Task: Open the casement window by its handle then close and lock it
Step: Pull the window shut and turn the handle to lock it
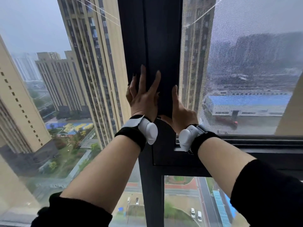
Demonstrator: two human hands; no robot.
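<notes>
The dark window frame runs up the middle of the view, with the screened casement pane to its right. My left hand lies flat on the frame, fingers straight and spread, pressing against it. My right hand is just to the right. Its index finger points up along the frame's right edge and its thumb hooks under a dark upright piece, the window handle, which it grips. The other fingers are hidden. Both wrists wear black bands with white sensor pods.
A fixed glass pane fills the left side, looking down on tall buildings. The dark sill and lower frame bar run to the right under the screened pane. Another glass pane lies below, between my forearms.
</notes>
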